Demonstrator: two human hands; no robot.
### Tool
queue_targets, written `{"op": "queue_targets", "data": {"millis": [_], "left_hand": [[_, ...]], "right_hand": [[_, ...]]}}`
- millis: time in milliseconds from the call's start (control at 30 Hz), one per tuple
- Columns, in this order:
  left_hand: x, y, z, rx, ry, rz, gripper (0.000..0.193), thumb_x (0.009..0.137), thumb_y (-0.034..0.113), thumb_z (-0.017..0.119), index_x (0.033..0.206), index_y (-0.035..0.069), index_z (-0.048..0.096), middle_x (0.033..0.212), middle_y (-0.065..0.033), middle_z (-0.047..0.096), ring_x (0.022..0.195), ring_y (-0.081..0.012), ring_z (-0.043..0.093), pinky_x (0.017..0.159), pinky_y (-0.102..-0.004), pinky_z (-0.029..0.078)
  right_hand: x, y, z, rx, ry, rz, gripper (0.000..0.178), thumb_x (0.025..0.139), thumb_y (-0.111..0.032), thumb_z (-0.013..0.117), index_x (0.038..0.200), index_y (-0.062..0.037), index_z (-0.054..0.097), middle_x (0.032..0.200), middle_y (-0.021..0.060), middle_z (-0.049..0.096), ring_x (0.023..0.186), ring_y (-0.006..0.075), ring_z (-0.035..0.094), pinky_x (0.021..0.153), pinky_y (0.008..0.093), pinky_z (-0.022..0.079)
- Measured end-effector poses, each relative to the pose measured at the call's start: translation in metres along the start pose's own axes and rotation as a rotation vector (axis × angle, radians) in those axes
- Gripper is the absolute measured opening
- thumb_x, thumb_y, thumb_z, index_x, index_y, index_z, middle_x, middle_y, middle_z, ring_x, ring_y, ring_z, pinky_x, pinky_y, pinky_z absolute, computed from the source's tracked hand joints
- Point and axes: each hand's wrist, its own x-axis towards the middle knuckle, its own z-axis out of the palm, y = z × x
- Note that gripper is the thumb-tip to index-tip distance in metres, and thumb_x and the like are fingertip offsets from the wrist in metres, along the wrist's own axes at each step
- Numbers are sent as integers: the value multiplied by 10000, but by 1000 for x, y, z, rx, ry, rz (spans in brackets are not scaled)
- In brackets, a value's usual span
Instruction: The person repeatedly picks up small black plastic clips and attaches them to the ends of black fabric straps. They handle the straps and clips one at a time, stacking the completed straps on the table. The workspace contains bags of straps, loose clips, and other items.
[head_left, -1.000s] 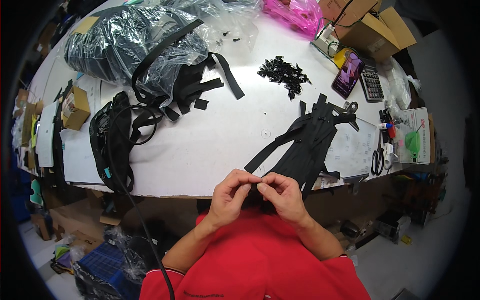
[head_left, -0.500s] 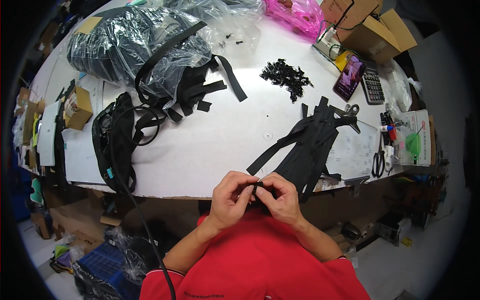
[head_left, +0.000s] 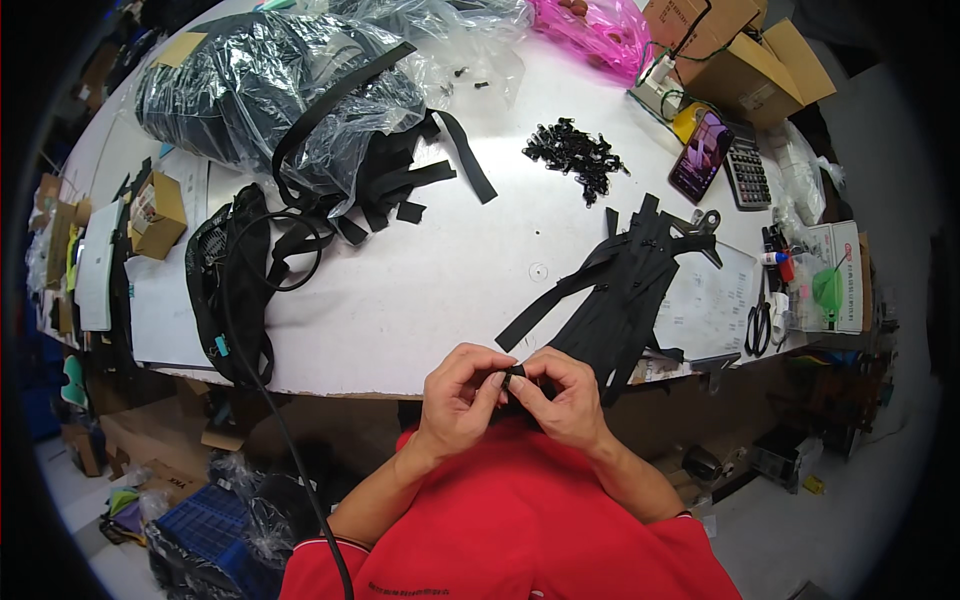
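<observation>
Black strap pieces (head_left: 620,300) lie piled on the white bench (head_left: 400,300) just beyond my hands, some ends hanging over its near edge. Bare bench surface stretches to the left of the pile. Below that edge, my left hand (head_left: 462,395) and right hand (head_left: 565,395) meet, fingertips pressed together, pinching a small black buckle (head_left: 513,379) between them, over my red shirt (head_left: 520,520).

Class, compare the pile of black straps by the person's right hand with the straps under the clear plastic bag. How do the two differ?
The strap pile lies bare on the table, by the near edge; the bagged straps lie farther back, partly under a clear plastic bag. The strap pile is laid roughly parallel; the bagged straps splay in several directions. Both are black webbing.
</observation>
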Motion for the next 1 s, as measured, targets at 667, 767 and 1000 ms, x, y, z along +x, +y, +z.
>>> {"op": "queue_targets", "data": {"millis": [667,767,1000], "left_hand": [[-4,-9,-6,161,34,243,206,829,-124,649,991,0,626,938,-136,615,730,-187,639,601,-290,543],[-1,-10,-8,260,3,312,173,835,-116,659,953,0,607,914,-123,618,732,-174,638,592,-299,538],[0,2,-8,-107,-96,-34,58,940,-8,616,984,11,584,826,0,560,652,-54,513,541,-205,412]], "right_hand": [[5,7,-7,-340,16,-442,133,827,-33,743,952,-35,700,819,61,656,730,149,614,605,264,466],[1,-3,-4,-58,72,-204,154,807,-39,762,952,-54,712,827,58,654,707,155,608,598,262,461],[-8,-4,-7,63,-127,-1,179,798,-105,814,912,-23,703,812,32,641,671,93,582,572,238,443]]}}
